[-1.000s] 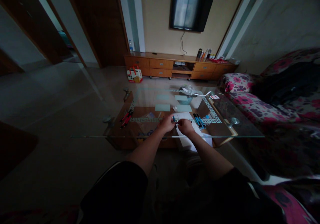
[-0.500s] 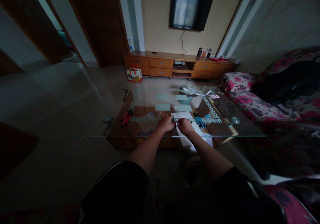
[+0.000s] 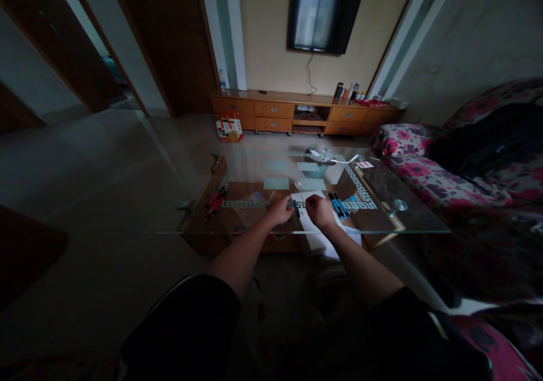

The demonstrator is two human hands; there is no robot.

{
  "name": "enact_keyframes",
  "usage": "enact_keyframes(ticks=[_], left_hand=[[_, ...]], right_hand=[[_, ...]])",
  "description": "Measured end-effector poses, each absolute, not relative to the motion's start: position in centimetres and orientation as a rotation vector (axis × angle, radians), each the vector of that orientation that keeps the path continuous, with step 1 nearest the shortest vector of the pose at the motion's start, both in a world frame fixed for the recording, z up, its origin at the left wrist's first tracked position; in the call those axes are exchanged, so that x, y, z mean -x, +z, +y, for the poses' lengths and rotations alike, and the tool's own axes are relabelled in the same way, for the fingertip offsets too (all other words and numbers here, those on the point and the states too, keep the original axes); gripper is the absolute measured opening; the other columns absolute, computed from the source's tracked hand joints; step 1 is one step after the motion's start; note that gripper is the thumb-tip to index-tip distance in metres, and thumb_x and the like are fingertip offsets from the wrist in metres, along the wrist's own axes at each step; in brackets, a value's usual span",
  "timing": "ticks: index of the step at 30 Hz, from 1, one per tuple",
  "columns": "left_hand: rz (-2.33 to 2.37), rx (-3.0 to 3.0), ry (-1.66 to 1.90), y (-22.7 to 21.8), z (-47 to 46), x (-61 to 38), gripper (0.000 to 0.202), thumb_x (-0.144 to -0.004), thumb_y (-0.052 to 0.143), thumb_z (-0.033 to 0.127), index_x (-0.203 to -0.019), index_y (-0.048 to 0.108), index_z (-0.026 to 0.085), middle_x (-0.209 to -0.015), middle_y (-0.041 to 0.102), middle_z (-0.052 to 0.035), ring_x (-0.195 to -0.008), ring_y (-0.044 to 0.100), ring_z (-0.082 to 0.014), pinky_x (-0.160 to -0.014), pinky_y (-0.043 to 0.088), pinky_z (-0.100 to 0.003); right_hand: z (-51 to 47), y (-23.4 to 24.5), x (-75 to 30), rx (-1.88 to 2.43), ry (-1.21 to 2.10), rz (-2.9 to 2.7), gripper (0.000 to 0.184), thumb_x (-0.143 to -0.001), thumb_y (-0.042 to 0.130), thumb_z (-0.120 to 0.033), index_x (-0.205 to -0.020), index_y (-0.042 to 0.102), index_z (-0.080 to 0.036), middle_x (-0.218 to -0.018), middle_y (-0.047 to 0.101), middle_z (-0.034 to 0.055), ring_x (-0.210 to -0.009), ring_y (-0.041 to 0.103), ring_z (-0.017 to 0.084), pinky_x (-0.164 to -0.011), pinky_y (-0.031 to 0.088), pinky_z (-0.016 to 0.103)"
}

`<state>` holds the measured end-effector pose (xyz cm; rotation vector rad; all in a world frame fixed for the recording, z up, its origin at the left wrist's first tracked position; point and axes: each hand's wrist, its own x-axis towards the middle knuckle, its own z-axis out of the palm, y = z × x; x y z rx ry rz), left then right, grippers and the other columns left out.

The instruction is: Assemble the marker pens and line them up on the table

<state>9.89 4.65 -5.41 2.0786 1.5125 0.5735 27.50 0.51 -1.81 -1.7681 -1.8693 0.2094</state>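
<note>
Dim daylight leaves most of this living room in shadow, and the writing I can pick out is faint. On the floor, a white-and-red carrier bag with orange-red handles (image 3: pixel 229 129) bears dark printed characters, too small for me to read. A white card with red print (image 3: pixel 363 165) on the glass-topped coffee table (image 3: pixel 418 219) is just as illegible.

Between the hands I see a slim blue-and-black pen-like piece (image 3: pixel 296 208), over a white paper stack (image 3: pixel 313 228); I cannot tell whether the stack lies on or under the glass. The left hand (image 3: pixel 280 210) has its fingertips just beside the piece, but I cannot tell if they pinch it. The right hand (image 3: pixel 321 211) is curled in, its fingertips turned from me, so its grip is unclear too.

Red-and-black pens (image 3: pixel 215 202) lie to the left, blue-and-black pens (image 3: pixel 339 205) by the right hand. Beyond are a teal basket (image 3: pixel 316 172) partly covered by clear plastic, a long wooden cabinet (image 3: pixel 274 109) and a black wall television (image 3: pixel 324 21). My view cuts off the floral sofa (image 3: pixel 403 140) at the right.
</note>
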Motion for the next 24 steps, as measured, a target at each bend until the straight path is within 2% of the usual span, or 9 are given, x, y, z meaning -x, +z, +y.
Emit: enact_keyframes(ticks=[7, 15, 21, 24], left_hand=[[1.432, -2.256, 0.578, -3.9, 3.5, -7.1, 0.037, -0.087, 0.060, 0.030, -0.122, 0.061, 0.019, -0.112, 0.063, -0.0101, -0.107, 0.057, -0.0239, -0.096, 0.044, -0.036], [1.317, -2.523, 0.471, -1.4, 1.0, -2.9, 0.034, -0.088, 0.058, 0.028, -0.121, 0.062, 0.020, -0.119, 0.058, -0.0111, -0.110, 0.057, -0.0243, -0.097, 0.044, -0.035], [1.223, -2.525, 0.432, 1.1, -1.1, -1.0, 0.025, -0.090, 0.054, 0.029, -0.109, 0.068, 0.019, -0.105, 0.066, -0.0086, -0.097, 0.062, -0.0209, -0.087, 0.047, -0.029], [1.234, -2.443, 0.412, 2.0, -1.8, 0.0, 0.025, -0.090, 0.054, 0.029, -0.110, 0.068, 0.021, -0.102, 0.070, -0.0058, -0.093, 0.064, -0.0195, -0.082, 0.047, -0.027]], right_hand=[[-0.8, -0.9, -28.8, 1.744, 0.212, -1.841, 0.020, -0.086, 0.054, -0.019, -0.097, 0.071, -0.015, -0.092, 0.074, 0.0074, -0.082, 0.067, 0.017, -0.078, 0.046, 0.024], [-2.5, -0.1, -28.2, 1.747, 0.289, -1.903, 0.020, -0.087, 0.056, -0.024, -0.099, 0.070, -0.017, -0.089, 0.074, 0.0054, -0.073, 0.065, 0.016, -0.072, 0.046, 0.024], [-3.6, 0.7, -27.5, 1.750, 0.301, -1.957, 0.018, -0.088, 0.056, -0.024, -0.098, 0.070, -0.017, -0.091, 0.074, 0.0074, -0.083, 0.067, 0.017, -0.077, 0.046, 0.024], [-4.1, 1.2, -27.2, 1.794, 0.300, -1.964, 0.021, -0.088, 0.057, -0.026, -0.101, 0.070, -0.017, -0.093, 0.073, 0.0087, -0.086, 0.067, 0.018, -0.080, 0.046, 0.025]])
